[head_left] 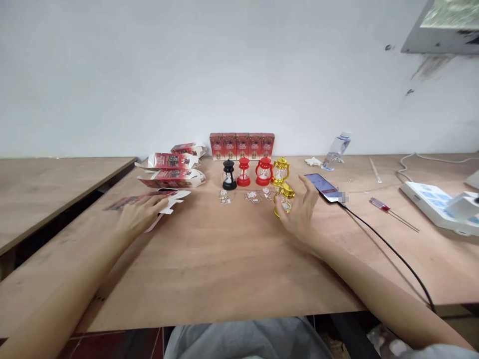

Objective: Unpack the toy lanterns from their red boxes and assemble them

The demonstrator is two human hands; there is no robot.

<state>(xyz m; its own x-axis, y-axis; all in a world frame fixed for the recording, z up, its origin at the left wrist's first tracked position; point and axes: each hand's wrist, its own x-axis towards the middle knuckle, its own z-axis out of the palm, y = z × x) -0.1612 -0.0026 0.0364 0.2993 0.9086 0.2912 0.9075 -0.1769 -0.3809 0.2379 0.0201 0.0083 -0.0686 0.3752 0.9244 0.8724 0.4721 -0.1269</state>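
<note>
My left hand is on a red printed carton at the left of the table, its fingers bent over it. The carton's white flaps stick out to the right. My right hand is open beside a gold lantern, thumb and fingers apart, partly covering it. Behind that stands another gold lantern. Next to it, leftward, are two red lanterns and a black lantern. Small white pieces lie in front of the row.
More opened red cartons lie at the left. Closed red boxes stand along the wall. To the right are a phone with a black cable, a tilted water bottle, a screwdriver and a power strip.
</note>
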